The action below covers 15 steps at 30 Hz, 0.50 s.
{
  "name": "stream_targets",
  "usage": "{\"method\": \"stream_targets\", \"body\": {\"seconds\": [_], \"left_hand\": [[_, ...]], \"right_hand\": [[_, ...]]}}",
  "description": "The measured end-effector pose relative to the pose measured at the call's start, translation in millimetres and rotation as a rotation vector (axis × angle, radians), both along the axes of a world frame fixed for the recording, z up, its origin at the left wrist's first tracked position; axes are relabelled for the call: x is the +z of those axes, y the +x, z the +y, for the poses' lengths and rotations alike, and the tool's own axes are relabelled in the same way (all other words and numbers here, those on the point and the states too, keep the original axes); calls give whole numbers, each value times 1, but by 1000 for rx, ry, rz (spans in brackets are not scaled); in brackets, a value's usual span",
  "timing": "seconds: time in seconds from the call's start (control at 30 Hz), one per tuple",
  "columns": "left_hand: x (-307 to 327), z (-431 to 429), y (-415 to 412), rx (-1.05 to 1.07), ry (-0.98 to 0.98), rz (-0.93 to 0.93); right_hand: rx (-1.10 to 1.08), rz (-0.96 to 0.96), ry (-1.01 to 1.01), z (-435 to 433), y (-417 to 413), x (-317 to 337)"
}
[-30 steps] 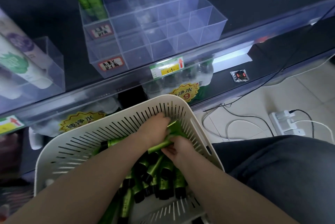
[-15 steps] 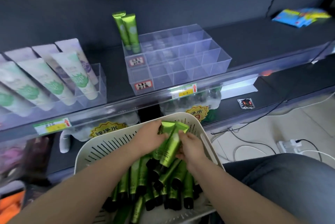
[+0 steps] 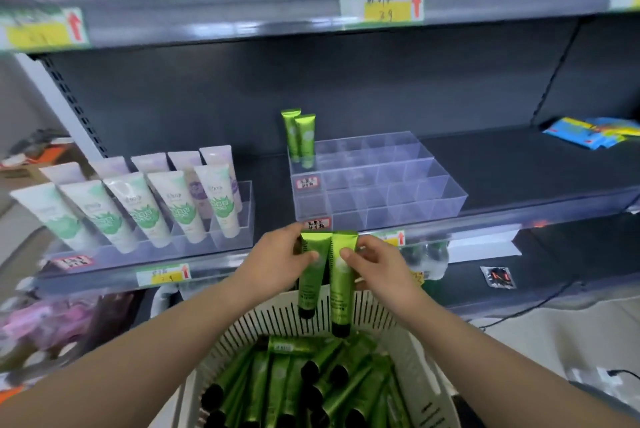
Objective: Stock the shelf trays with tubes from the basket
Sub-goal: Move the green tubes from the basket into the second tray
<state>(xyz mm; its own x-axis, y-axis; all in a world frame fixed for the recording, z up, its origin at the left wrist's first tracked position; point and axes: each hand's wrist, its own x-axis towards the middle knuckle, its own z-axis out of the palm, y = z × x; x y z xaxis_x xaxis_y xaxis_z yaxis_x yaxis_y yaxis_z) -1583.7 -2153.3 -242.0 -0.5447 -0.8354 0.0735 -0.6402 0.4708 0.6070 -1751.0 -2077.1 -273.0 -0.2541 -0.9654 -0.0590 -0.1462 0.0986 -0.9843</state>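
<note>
Green left tube (image 3: pixel 311 272) and right tube (image 3: pixel 341 289) are hanging caps-down, side by side, above the basket (image 3: pixel 270 320). The left hand (image 3: pixel 277 263) is pinching one, the right hand (image 3: pixel 379 270) the other, near the clear shelf tray (image 3: pixel 381 185).

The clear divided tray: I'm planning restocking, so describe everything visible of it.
The clear divided tray looks like transparent plastic, stepped in tiers rising backward, each split into compartments. It sits on the dark shelf. Two green tubes stand upright at its back-left corner; the rest look empty. Its left front faces carry labels.
</note>
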Motion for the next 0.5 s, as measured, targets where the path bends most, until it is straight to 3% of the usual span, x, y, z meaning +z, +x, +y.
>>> {"method": "stream_targets", "body": {"seconds": [0.33,0.5], "left_hand": [[72,-52,-23,59,-71,157],[95,-88,-47,74,-148,113]], "right_hand": [[13,18,-179,-56,-27,73],[-18,39,-213,-92,-47,101]]}}
